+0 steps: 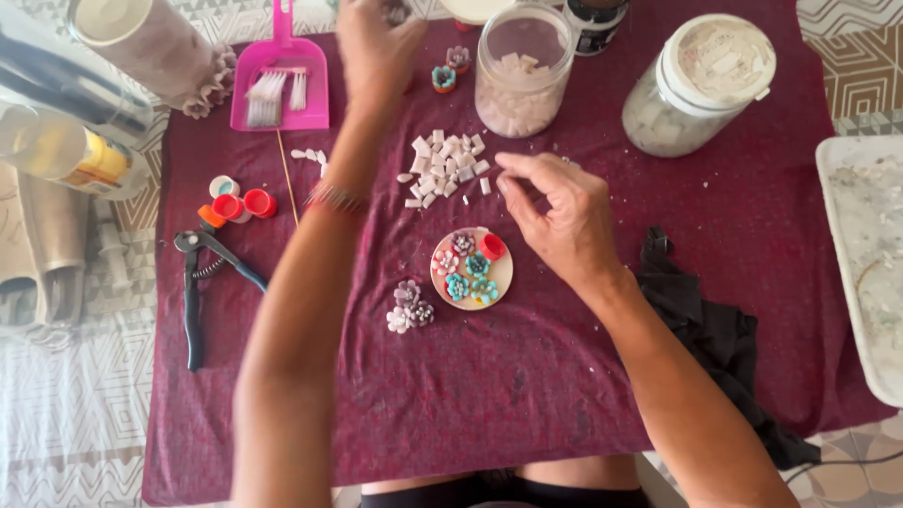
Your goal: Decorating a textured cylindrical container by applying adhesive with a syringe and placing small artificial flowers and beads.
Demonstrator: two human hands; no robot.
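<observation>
Your right hand (555,212) hovers just right of the heap of white tile bits (444,167), thumb and forefinger pinched together as if on one small piece, though I cannot make out a piece between them. Your left hand (376,47) reaches to the far edge of the desk (564,376), fingers curled round something small and dark that I cannot identify. It looks as if you are picking pieces for the round wooden disc (472,268), which lies near you, below the heap and just left of your right wrist. The next move would likely call for a fine pinch and a steady set-down onto the disc. Counting: two clear jars (523,68) of white pieces, one open and one lidded; one pink dustpan (282,80); one pair of nippers (196,282) at left; three red bottle caps (235,205) beside them, plus one on the disc; two small flower pieces (451,68) far behind the heap
</observation>
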